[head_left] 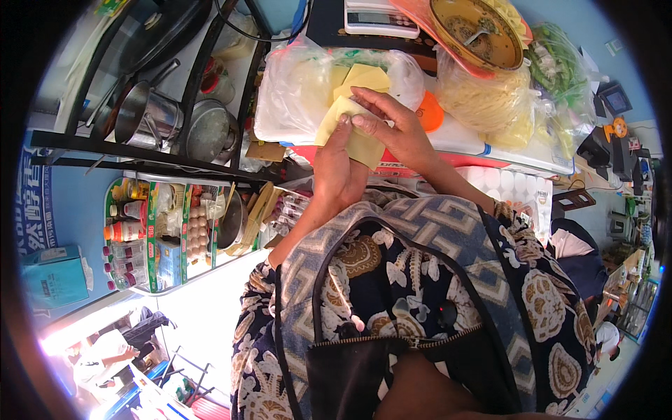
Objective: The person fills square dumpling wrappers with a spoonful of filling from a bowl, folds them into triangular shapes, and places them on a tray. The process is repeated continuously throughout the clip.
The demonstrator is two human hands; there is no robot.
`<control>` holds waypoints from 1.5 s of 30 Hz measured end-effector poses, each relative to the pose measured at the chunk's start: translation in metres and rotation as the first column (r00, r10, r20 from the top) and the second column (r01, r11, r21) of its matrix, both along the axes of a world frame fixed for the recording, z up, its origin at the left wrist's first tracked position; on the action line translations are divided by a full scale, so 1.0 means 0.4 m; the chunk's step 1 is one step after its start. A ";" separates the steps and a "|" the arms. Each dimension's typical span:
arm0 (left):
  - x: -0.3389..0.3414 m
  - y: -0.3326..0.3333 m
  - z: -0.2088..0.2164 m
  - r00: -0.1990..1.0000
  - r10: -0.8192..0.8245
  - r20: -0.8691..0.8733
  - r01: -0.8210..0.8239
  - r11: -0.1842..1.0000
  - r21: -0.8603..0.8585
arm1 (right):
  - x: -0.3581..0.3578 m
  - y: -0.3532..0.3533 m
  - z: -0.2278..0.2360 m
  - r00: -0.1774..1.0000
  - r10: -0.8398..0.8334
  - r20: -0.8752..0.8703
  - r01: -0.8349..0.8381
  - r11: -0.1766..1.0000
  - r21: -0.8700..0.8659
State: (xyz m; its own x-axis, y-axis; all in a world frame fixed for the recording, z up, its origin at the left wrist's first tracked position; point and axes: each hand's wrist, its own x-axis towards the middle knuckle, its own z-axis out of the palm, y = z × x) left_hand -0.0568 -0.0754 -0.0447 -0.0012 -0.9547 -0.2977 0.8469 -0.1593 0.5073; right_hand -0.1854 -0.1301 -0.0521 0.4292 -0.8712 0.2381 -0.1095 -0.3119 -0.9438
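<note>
My left hand (337, 173) is closed round square yellow dough wrappers (365, 145), its thumb pressed on top. From the right, my right hand (400, 134) pinches at the same wrappers with thumb and fingers close together. Whether anything lies inside the fold cannot be made out. Just beyond my hands, more yellow wrappers (365, 75) lie on a clear plastic bag (297, 84). Far right of them stands a brown bowl (509, 64) with a dark, speckled filling and a spoon (477, 35) in it.
A white kitchen scale (381, 19) sits at the back. Bags of pale noodle-like strands (483, 94) and green vegetables (556, 59) stand right, near an orange disc (430, 112). At left, a black rack (133, 150) holds pots; below, eggs (199, 227) and bottles (126, 255) fill shelves.
</note>
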 end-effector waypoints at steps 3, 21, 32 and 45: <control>0.008 0.003 -0.012 0.996 0.002 -0.084 -0.002 1.000 0.000 | 0.008 -0.009 -0.017 0.999 0.010 -0.041 -0.010 1.000 -0.004; 0.030 -0.045 -0.029 0.991 -0.092 -0.099 0.096 0.995 0.031 | 0.023 -0.041 -0.009 1.000 -0.001 0.030 -0.004 0.981 0.192; 0.036 -0.073 -0.028 0.989 -0.109 -0.101 0.109 0.994 -0.005 | 0.007 -0.048 -0.025 0.963 -0.244 -0.117 0.194 0.925 -0.325; 0.051 -0.068 -0.059 0.991 -0.114 -0.067 0.110 0.993 -0.052 | 0.022 0.037 -0.007 0.791 -0.438 -0.427 -0.091 0.606 -0.791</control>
